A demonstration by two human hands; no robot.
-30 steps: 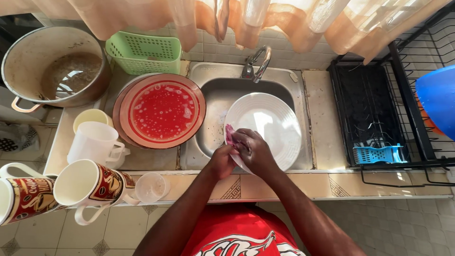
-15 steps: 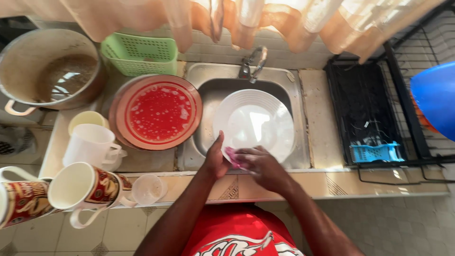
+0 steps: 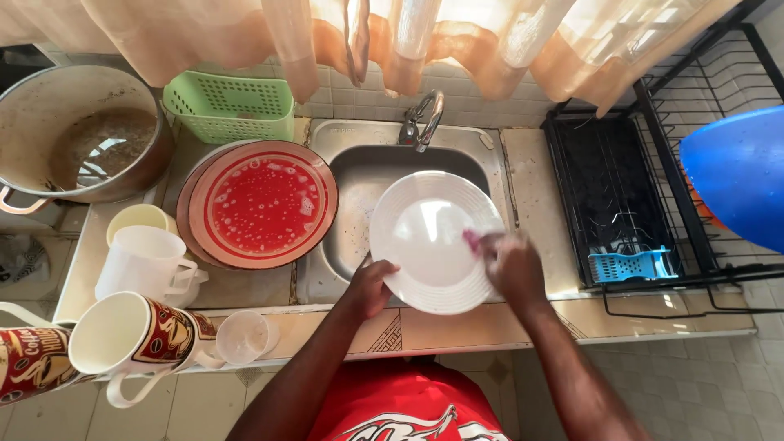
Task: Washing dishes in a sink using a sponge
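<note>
From left to right I count: 1 big metal pot (image 3: 77,135) w/ dirty water inside, at the far left of the counter. Below it 4 cups: 2 printed mugs, one at the picture edge (image 3: 33,371) and one beside it (image 3: 135,339), then 1 white mug (image 3: 147,263) and 1 pale yellow cup (image 3: 140,219) just behind the white one. Near the counter edge is 1 small clear plastic cup (image 3: 243,335), lying on its side. Behind, 1 green plastic basket (image 3: 230,104) against the tiled wall. Next 1 red plate (image 3: 263,204), soapy w/ bubbles, sitting on another plate of which only the rim shows.

Then the sink (image 3: 359,184) w/ 1 tap (image 3: 422,121). Over the sink I hold 1 white plate (image 3: 429,245): round, w/ ridged rings around the rim, smooth and shiny in the centre, tilted toward me. My left hand (image 3: 369,287) is clamped on its lower left edge, thumb on top. My right hand (image 3: 513,265) is closed on a small pink sponge (image 3: 472,239), pressed on the plate's right side; this hand is a bit blurred.

To the right, 1 black dish rack (image 3: 621,188) w/ 1 small blue basket (image 3: 627,265) in it, and 1 blue bowl (image 3: 735,175) at the right edge
</note>
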